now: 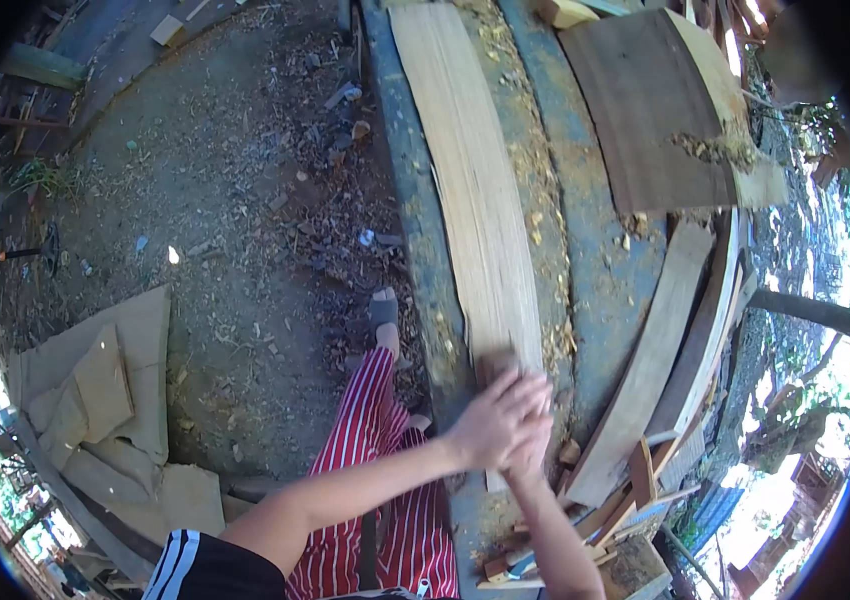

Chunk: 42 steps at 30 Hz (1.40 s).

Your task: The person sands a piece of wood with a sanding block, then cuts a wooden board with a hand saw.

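The left hand and right hand overlap, seemingly gripping a blurred block on the board, which lies along the bench, probably light, slightly springy, best held by both long edges.

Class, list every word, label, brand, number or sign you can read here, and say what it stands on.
No readable text shows anywhere.
Small white mark near the waist of the striped trousers: too small to read.
Dark sleeve: pale stripes, no readable lettering.
Long pale plank: wood grain, no readable lettering.
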### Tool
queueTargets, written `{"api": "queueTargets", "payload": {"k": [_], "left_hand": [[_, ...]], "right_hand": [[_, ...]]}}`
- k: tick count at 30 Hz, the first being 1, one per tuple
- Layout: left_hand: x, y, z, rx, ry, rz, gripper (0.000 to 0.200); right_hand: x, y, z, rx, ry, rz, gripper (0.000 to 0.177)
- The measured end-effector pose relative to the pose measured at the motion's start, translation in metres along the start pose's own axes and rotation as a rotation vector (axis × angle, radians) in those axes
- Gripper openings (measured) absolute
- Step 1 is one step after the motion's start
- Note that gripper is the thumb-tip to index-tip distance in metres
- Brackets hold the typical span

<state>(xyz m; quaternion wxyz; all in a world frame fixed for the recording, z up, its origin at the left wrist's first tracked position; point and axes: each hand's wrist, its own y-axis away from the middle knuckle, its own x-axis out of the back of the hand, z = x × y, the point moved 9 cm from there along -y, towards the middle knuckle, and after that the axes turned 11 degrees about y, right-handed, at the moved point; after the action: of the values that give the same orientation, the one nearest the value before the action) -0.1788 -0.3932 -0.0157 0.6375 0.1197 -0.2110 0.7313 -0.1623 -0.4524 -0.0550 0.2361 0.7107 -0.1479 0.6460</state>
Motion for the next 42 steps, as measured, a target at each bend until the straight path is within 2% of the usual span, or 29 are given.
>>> {"api": "queueTargets", "payload": {"k": [2, 3, 4, 5, 6, 7, 8, 10, 11, 12, 13, 15, 17, 18, 19, 20, 21, 24, 25, 26, 28, 30, 32, 34, 35, 38, 39, 41, 42], "left_hand": [[0.086, -0.058, -0.038, -0.093, -0.086, 0.113, 0.036], [0.131, -0.09, -0.06, -0.166, -0.106, 0.211, 0.032], [0.18, -0.119, -0.08, -0.161, -0.096, 0.256, 0.024], [0.215, -0.149, -0.103, -0.127, -0.191, 0.164, 0.021], [0.258, -0.173, -0.126, -0.165, -0.246, 0.311, 0.022], [0.29, -0.195, -0.146, -0.162, -0.264, 0.269, 0.024], [0.323, -0.212, -0.163, -0.302, -0.293, 0.386, 0.031], [0.37, -0.258, -0.231, -0.005, -0.279, 0.269, 0.029], [0.386, -0.268, -0.234, -0.09, -0.314, 0.293, 0.03], [0.399, -0.276, -0.239, -0.005, -0.303, 0.217, 0.044], [0.404, -0.273, -0.233, -0.059, -0.353, 0.292, 0.04], [0.386, -0.256, -0.226, -0.093, -0.379, 0.359, 0.038], [0.355, -0.227, -0.194, -0.169, -0.381, 0.393, 0.038], [0.324, -0.208, -0.182, -0.093, -0.436, 0.315, 0.036], [0.3, -0.177, -0.161, -0.199, -0.494, 0.544, 0.029], [0.261, -0.155, -0.14, -0.11, -0.401, 0.408, 0.032], [0.223, -0.133, -0.116, -0.064, -0.347, 0.304, 0.031], [0.1, -0.051, -0.049, -0.034, -0.201, 0.214, 0.036], [0.054, -0.023, -0.029, 0.007, -0.142, 0.102, 0.044], [0.017, 0.001, -0.005, 0.02, -0.076, 0.035, 0.047], [-0.051, 0.045, 0.033, 0.029, 0.05, -0.125, 0.049], [-0.101, 0.077, 0.059, 0.024, 0.132, -0.255, 0.046], [-0.11, 0.075, 0.065, -0.006, 0.137, -0.28, 0.045], [-0.101, 0.057, 0.059, -0.042, 0.142, -0.301, 0.043], [-0.082, 0.035, 0.042, -0.059, 0.182, -0.225, 0.041], [0.011, -0.048, -0.01, -0.133, 0.067, -0.074, 0.037], [0.049, -0.078, -0.028, -0.152, -0.008, -0.002, 0.034], [0.129, -0.137, -0.072, -0.187, -0.141, 0.136, 0.024], [0.166, -0.169, -0.101, -0.092, -0.154, 0.128, 0.02]], "right_hand": [[0.017, -0.103, 0.004, -0.069, -0.416, 0.089, 0.064], [-0.007, -0.158, 0.004, -0.176, -0.248, 0.217, 0.063], [0.032, -0.219, -0.007, -0.035, -0.399, 0.209, 0.06], [0.051, -0.282, -0.023, 0.085, -0.201, 0.276, 0.06], [0.056, -0.334, -0.025, 0.022, -0.154, 0.327, 0.057], [0.068, -0.389, -0.032, -0.015, -0.183, 0.189, 0.054], [0.071, -0.437, -0.037, 0.049, -0.161, 0.367, 0.051], [0.095, -0.502, -0.055, 0.06, -0.095, 0.392, 0.043], [0.075, -0.547, -0.058, 0.121, -0.017, 0.564, 0.042], [0.051, -0.577, -0.065, 0.185, 0.06, 0.731, 0.041], [0.061, -0.566, -0.069, 0.183, 0.052, 0.71, 0.041], [0.062, -0.551, -0.054, 0.064, -0.226, 0.348, 0.064], [0.062, -0.494, -0.06, 0.206, -0.131, 0.361, 0.062], [0.057, -0.439, -0.051, 0.45, -0.08, 0.844, 0.056], [0.062, -0.396, -0.044, 0.304, -0.259, 0.562, 0.057], [0.05, -0.348, -0.036, 0.226, -0.316, 0.375, 0.06], [0.047, -0.289, -0.027, 0.091, -0.47, 0.307, 0.051], [0.011, -0.116, -0.006, 0.001, -0.497, 0.137, 0.059], [0.008, -0.061, -0.006, -0.01, -0.323, 0.092, 0.059], [-0.005, -0.007, -0.001, -0.089, -0.28, -0.089, 0.06], [-0.021, 0.095, 0.004, -0.06, -0.232, -0.123, 0.065], [-0.03, 0.163, 0.009, -0.08, -0.154, -0.255, 0.066], [-0.04, 0.19, 0.021, -0.125, -0.185, -0.28, 0.071], [-0.041, 0.168, 0.023, -0.169, -0.21, -0.3, 0.075], [-0.031, 0.134, 0.029, -0.18, -0.193, -0.209, 0.069], [0.009, -0.024, 0.039, -0.214, -0.349, -0.036, 0.059], [0.011, -0.07, 0.038, -0.147, -0.213, 0.14, 0.057], [0.023, -0.191, 0.034, -0.074, -0.232, 0.228, 0.06], [0.037, -0.257, 0.03, -0.145, -0.21, 0.139, 0.057]]}}
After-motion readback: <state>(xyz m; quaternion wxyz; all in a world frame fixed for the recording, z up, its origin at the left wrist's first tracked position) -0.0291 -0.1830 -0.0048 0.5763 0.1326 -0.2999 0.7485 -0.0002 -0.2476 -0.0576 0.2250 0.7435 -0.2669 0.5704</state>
